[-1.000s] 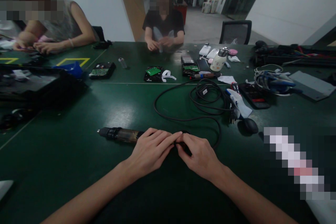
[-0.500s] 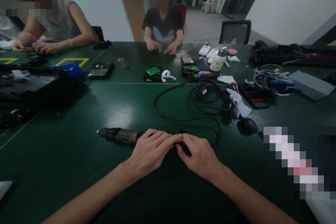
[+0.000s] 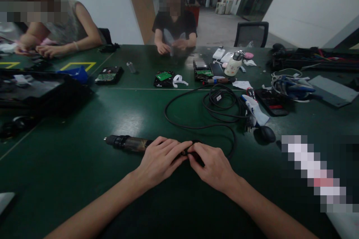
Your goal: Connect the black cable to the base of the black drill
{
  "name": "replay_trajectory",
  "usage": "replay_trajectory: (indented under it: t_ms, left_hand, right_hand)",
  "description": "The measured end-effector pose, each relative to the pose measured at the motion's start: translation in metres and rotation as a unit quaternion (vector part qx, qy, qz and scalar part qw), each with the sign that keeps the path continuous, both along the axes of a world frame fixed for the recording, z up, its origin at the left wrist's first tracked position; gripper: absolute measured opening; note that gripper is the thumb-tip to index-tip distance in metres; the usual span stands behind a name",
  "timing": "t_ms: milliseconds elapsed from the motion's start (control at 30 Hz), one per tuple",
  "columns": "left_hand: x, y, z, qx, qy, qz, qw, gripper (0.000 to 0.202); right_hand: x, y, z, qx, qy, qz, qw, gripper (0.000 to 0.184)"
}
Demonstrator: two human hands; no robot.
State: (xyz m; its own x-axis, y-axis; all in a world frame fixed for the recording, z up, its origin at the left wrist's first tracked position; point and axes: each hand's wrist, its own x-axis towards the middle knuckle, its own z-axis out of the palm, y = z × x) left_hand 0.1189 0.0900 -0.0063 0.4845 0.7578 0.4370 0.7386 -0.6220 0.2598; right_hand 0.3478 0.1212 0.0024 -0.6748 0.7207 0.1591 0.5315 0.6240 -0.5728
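Observation:
An electric screwdriver (image 3: pixel 130 144) lies on the green tabletop, its bit pointing left. My left hand (image 3: pixel 162 157) is wrapped over the rear part of its body, thumb on the near side. Close against it, my right hand (image 3: pixel 209 162) pinches the dark tail end of the tool, where a black cable (image 3: pixel 235 138) comes out behind my fingers. The fingertips of both hands almost meet there and hide most of the joint. I cannot make out whether the cable's plug is fully seated.
The cable lies coiled ahead, beside a dark ball-shaped blower (image 3: pixel 266 134). Hard drives (image 3: pixel 109 75), a small metal cylinder (image 3: pixel 130 67) and a patterned bottle (image 3: pixel 233 65) stand farther off. A black tray (image 3: pixel 33 86) is at left. Two people sit across the table.
A small gap has opened between my fingertips, showing a bit more of the tool's tail end. The person opposite has raised one hand slightly. The screwdriver has hardly moved.

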Motion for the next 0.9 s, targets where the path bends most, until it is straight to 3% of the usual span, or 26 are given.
replay_trajectory:
  t_ms: [167,333,533,767,900]
  left_hand:
    - [-0.0021,-0.0009,0.0014,-0.009,-0.004,-0.029,1.000,0.042]
    - [-0.0007,-0.0004,-0.0024,0.025,-0.001,-0.002,1.000,0.038]
    - [-0.0027,-0.0009,0.0015,-0.004,0.004,-0.030,1.000,0.047]
    - [-0.0010,-0.0010,-0.0008,0.015,0.020,-0.004,1.000,0.042]
    - [-0.0025,0.0001,0.0019,-0.009,0.021,-0.029,0.999,0.050]
  right_hand:
    - [0.0001,0.0006,-0.0025,-0.001,0.010,0.005,1.000,0.004]
    - [0.0004,0.0004,-0.0020,0.000,0.010,0.005,1.000,0.005]
    - [0.0004,0.0002,-0.0022,0.003,0.008,0.004,1.000,0.005]
    - [0.0007,0.0006,-0.0030,0.015,0.007,0.009,1.000,0.006]
    - [0.0011,0.0009,-0.0022,0.011,0.008,0.007,1.000,0.006]
